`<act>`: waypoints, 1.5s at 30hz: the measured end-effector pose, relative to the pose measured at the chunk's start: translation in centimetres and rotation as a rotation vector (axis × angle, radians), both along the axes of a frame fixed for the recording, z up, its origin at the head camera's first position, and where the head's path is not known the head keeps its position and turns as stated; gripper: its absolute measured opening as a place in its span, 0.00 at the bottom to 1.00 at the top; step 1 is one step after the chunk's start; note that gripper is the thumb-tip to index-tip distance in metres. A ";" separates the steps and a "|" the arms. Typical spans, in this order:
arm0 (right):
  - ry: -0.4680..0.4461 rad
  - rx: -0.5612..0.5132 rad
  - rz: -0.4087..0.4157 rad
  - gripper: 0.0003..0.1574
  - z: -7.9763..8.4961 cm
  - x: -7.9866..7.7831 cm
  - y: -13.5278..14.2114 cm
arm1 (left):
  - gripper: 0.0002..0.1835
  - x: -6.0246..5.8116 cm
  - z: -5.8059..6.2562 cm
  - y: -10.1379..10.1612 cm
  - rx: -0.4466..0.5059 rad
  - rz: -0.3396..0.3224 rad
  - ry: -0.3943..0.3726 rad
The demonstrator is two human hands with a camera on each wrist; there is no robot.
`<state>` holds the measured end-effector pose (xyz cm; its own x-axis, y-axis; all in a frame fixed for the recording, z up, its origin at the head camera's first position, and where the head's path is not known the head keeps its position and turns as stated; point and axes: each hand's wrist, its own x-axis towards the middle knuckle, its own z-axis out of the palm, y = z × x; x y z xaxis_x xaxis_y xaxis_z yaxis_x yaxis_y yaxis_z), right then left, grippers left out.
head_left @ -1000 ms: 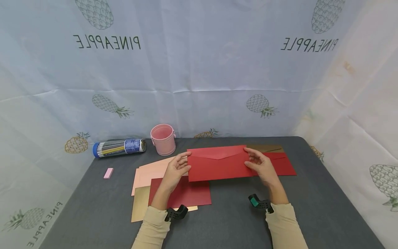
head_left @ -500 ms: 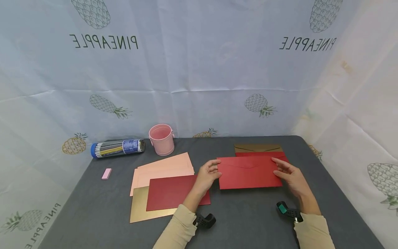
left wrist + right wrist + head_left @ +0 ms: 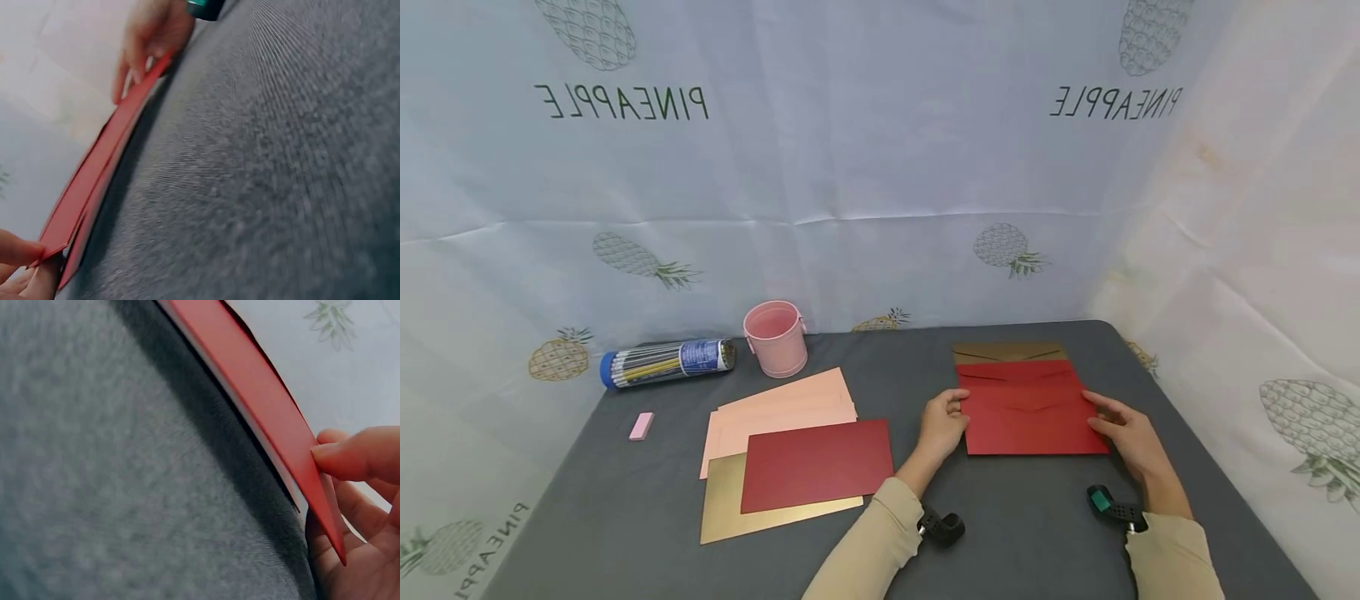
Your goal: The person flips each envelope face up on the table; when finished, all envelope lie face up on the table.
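A bright red envelope (image 3: 1037, 432) lies low over the right side of the table, its long edge towards me. My left hand (image 3: 942, 429) pinches its left end between thumb and fingers; the thumb (image 3: 22, 249) shows at the corner in the left wrist view. At the opposite end my right hand (image 3: 1133, 440) pinches the red edge (image 3: 275, 419), seen closely in the right wrist view. Beneath and behind it is another red envelope (image 3: 1015, 372). A gold-brown envelope (image 3: 1007, 351) sticks out at the back of that pile.
On the left, a dark red envelope (image 3: 817, 465) overlaps a gold sheet (image 3: 721, 508) and pale pink sheets (image 3: 790, 412). Farther back stand a pink bucket (image 3: 777, 340) and a lying tube of pencils (image 3: 666, 363). A pink eraser (image 3: 641, 426) lies at far left. Patterned cloth hangs behind.
Both hands have carried the red envelope to the right and lowered it over the other red envelope. The pile at left is uncovered now. The view has shifted slightly.
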<state>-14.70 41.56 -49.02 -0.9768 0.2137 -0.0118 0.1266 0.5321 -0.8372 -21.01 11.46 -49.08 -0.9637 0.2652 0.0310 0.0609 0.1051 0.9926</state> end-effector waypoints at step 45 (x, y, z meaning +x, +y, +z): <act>0.069 0.267 -0.183 0.26 -1.1 -1.9 -0.9 | 0.20 0.1 -0.5 2.0 -0.337 0.053 0.188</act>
